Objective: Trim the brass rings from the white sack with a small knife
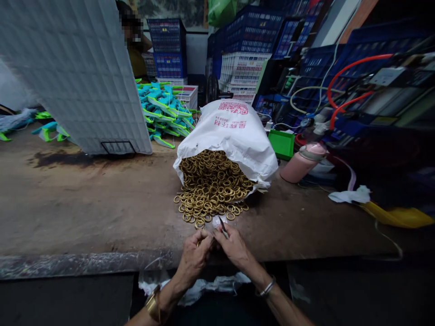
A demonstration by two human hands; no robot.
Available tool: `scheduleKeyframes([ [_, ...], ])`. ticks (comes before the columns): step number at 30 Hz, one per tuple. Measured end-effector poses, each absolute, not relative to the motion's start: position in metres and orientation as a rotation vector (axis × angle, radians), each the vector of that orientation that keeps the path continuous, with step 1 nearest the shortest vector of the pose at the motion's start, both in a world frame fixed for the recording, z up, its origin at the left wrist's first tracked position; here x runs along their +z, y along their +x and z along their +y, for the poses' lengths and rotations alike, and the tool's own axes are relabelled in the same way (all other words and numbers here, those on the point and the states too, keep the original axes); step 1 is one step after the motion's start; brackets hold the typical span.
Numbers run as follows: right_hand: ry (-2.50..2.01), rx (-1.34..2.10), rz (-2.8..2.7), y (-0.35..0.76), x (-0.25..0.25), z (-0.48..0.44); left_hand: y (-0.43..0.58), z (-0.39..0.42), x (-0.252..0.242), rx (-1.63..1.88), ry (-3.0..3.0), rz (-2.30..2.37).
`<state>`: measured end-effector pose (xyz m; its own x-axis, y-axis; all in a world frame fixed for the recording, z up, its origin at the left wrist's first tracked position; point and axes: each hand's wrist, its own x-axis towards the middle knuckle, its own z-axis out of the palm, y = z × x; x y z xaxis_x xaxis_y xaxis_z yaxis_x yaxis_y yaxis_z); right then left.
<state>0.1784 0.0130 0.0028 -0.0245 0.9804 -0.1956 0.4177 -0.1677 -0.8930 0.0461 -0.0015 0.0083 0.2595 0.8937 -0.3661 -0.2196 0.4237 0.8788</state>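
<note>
Near the table's front edge my two hands meet, fingertips close together. My left hand is closed in a pinch on a gold-coloured ring, of which only a little shows between the fingers. My right hand is closed around a small knife, its dark pointed blade sticking up past the thumb. Just beyond the fingers lies a small clear plastic scrap. Many loose gold rings spill toward me from the open mouth of a white woven sack with red print.
A tall grey-white panel stands at the left, with a person partly behind it. Blue-and-green plastic pieces are heaped beyond. On the right are a pink bottle, a green tray and red hoses. Crates are stacked behind.
</note>
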Motion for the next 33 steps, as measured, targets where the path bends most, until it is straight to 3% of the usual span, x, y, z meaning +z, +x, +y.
scheduleKeyframes([
  [8, -1.617, 1.219, -1.460, 0.176, -0.003, 0.013, 0.041, -0.005, 0.003, 0.789, 0.631, 0.877],
  [14, -1.725, 0.818, -1.964, 0.182, -0.003, 0.003, 0.039, -0.007, 0.005, 0.845, 0.721, 0.916],
  [24, -1.808, 0.664, -2.353, 0.183, -0.001, -0.002, 0.039, -0.009, 0.010, 0.915, 0.906, 0.990],
  [29, -2.106, 0.450, -2.242, 0.195, 0.002, 0.008, 0.027, -0.028, 0.022, 0.713, 0.927, 0.899],
  [33, -2.215, 0.342, -1.992, 0.207, 0.003, 0.021, 0.009, -0.048, 0.005, 0.520, 0.654, 0.894],
])
